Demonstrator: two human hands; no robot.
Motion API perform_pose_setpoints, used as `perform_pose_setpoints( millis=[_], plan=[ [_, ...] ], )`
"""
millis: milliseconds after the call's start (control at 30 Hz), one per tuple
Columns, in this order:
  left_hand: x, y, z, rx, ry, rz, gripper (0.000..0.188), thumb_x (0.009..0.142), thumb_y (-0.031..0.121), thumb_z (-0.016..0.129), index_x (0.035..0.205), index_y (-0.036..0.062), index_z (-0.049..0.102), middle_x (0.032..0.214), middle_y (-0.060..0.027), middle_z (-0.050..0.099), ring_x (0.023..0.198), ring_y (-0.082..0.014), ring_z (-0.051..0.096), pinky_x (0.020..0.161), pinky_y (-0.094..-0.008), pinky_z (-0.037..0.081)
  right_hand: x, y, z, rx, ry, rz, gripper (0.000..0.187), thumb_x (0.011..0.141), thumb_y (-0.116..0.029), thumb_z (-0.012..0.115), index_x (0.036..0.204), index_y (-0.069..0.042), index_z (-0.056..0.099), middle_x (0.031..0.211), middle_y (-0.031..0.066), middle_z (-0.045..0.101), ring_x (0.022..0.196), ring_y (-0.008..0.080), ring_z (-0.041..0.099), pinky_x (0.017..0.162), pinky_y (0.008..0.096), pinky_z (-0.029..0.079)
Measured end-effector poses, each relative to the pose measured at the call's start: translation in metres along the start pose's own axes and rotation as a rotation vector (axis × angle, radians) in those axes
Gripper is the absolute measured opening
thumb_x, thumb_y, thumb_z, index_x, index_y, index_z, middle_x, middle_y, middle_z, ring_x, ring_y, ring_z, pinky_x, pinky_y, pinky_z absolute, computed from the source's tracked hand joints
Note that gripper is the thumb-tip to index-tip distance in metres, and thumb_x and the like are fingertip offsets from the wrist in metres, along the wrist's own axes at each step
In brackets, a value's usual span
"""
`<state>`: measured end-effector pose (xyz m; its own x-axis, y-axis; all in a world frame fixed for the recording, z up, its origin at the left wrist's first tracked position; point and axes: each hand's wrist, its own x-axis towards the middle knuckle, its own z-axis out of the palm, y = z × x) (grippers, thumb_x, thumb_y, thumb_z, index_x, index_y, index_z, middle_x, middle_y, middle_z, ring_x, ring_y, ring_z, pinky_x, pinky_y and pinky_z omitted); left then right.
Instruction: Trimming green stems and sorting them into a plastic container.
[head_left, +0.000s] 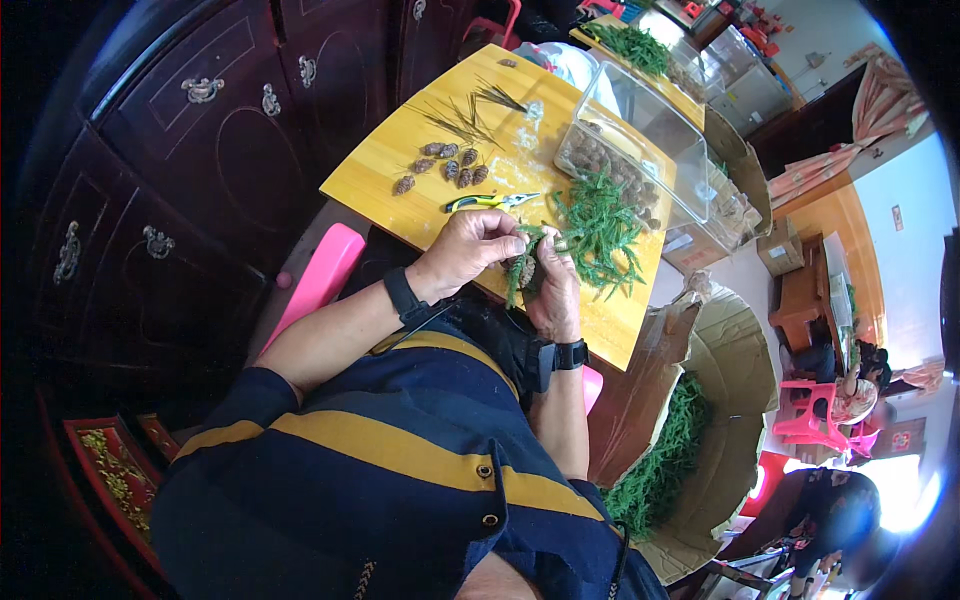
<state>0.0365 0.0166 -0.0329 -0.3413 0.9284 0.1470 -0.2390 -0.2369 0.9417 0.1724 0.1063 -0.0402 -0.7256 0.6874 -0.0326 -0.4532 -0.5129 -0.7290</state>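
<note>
Above the near edge of the yellow table [385, 165], my left hand [470, 247] and my right hand [556, 288] come together on a green artificial sprig [514, 277]. The left thumb and forefinger pinch it from one side; the right fingers close round it from the other. A brown pine cone [527, 270] shows between the hands, attached or merely beside the sprig, I cannot tell. Pliers with yellow and black handles [478, 202] lie just beyond my left hand. Right of my hands spreads a heap of green sprigs [603, 235].
Loose pine cones [464, 177] and dark thin wires [460, 122] lie on the table. A clear plastic bin [650, 120] with more cones stands at its far right. A cardboard box [735, 370] of greenery is on my right, dark cabinets [230, 120] on my left. People sit farther right.
</note>
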Motion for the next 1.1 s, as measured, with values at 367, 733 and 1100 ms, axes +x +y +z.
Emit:
perform_pose_setpoints(
  millis=[367, 733, 1100],
  plan=[
    [0.001, -0.006, -0.001, -0.053, -0.008, 0.014, 0.006, 0.094, 0.006, 0.067, 0.098, 0.0015, 0.067, 0.086, 0.0014, 0.066, 0.079, -0.0061, 0.061, 0.074, -0.0216, 0.051, 0.003, -0.005, -0.009, -0.064, -0.069, 0.027, 0.02, 0.1, -0.019, 0.06, 0.114, -0.005, 0.055, 0.098, 0.0049, 0.065, 0.087, 0.0158, 0.066, 0.079, 0.0334, 0.056],
    [-0.001, -0.003, -0.002, -0.062, -0.018, -0.04, 0.006, 0.094, 0.005, 0.066, 0.098, 0.0017, 0.068, 0.086, 0.0013, 0.065, 0.077, -0.0057, 0.06, 0.072, -0.0209, 0.05, 0.005, 0.0, -0.015, -0.077, -0.067, 0.045, 0.023, 0.099, -0.021, 0.062, 0.115, -0.007, 0.056, 0.1, 0.0053, 0.066, 0.09, 0.0165, 0.065, 0.081, 0.0333, 0.055],
    [-0.001, -0.004, -0.003, -0.106, -0.005, -0.063, 0.004, 0.096, 0.006, 0.063, 0.096, 0.0028, 0.065, 0.084, 0.0042, 0.062, 0.074, -0.004, 0.056, 0.069, -0.0194, 0.047, 0.002, -0.003, -0.014, 0.033, -0.111, 0.041, 0.021, 0.096, -0.016, 0.064, 0.114, -0.008, 0.056, 0.105, 0.007, 0.064, 0.099, 0.0218, 0.063, 0.089, 0.0401, 0.052]
  ],
)
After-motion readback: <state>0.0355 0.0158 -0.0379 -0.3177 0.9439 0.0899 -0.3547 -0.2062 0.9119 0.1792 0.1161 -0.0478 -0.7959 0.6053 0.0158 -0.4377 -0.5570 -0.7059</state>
